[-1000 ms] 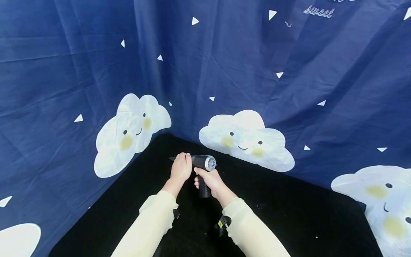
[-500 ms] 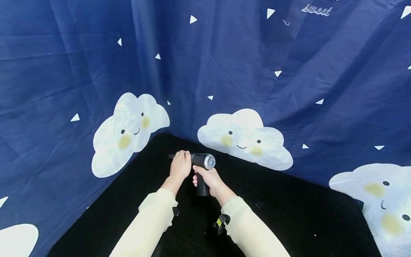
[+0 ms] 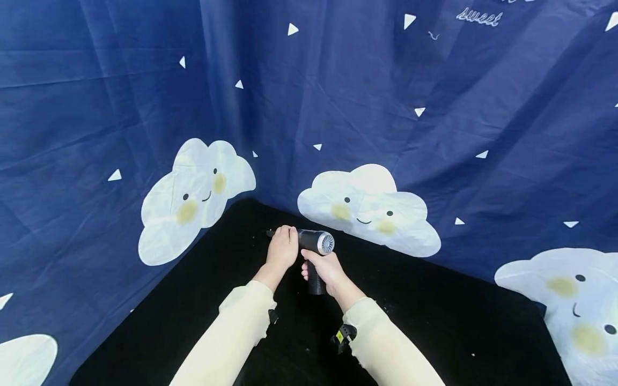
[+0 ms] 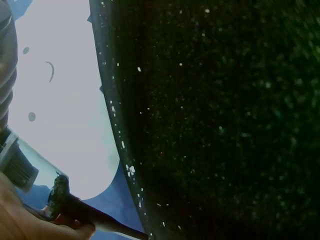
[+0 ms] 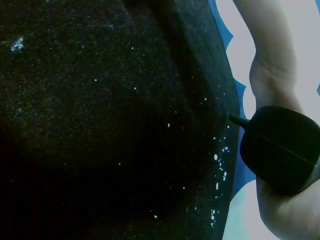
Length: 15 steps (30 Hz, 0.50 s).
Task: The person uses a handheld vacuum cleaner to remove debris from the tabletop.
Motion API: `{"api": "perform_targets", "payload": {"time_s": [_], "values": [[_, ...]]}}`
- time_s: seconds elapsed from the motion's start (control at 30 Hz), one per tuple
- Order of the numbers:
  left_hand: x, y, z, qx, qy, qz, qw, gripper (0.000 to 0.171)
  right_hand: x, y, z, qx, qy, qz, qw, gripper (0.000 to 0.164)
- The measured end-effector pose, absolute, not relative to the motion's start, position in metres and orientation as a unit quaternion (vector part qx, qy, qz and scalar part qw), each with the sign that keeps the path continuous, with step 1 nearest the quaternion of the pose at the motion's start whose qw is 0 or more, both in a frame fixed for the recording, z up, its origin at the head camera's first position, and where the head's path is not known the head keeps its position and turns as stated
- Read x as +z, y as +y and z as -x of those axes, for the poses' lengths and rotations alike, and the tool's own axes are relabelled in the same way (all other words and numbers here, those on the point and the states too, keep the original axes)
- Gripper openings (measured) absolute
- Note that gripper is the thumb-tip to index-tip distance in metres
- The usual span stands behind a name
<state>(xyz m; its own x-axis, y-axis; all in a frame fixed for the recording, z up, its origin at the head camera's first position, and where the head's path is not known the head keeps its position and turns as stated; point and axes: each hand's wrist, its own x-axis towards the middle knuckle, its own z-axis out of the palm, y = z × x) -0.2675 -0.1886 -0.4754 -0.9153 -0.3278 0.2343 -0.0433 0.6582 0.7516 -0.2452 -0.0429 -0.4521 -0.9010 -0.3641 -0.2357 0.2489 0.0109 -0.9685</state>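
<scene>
A black handheld vacuum cleaner (image 3: 313,240) with a silver vented end points left over a black surface. My right hand (image 3: 326,268) grips its handle (image 5: 281,150), which hangs down below the body. Farther forward, my left hand (image 3: 282,247) wraps around the front of the vacuum. In the left wrist view, a clear dust cup with a pleated filter (image 4: 19,165) shows beside that hand, and a dark narrow nozzle (image 4: 102,218) extends past the fingers toward the surface. White crumbs (image 4: 131,170) lie scattered there, thickest along the edge.
The black surface (image 3: 434,316) narrows into a corner at the back. Blue curtains (image 3: 367,80) printed with white smiling clouds hang along both far sides. More white specks (image 5: 216,157) dot the surface in the right wrist view.
Both hands have shifted a little to the right together with the vacuum over the last half second. Each keeps its hold on it.
</scene>
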Motion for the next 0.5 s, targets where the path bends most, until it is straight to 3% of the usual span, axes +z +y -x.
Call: {"api": "perform_targets", "payload": {"time_s": [0.5], "values": [[-0.482, -0.185, 0.284, -0.394, -0.903, -0.077, 0.152, 0.049, -0.459, -0.043, 0.248, -0.713, 0.670, 0.005, 0.206, 0.038]]}}
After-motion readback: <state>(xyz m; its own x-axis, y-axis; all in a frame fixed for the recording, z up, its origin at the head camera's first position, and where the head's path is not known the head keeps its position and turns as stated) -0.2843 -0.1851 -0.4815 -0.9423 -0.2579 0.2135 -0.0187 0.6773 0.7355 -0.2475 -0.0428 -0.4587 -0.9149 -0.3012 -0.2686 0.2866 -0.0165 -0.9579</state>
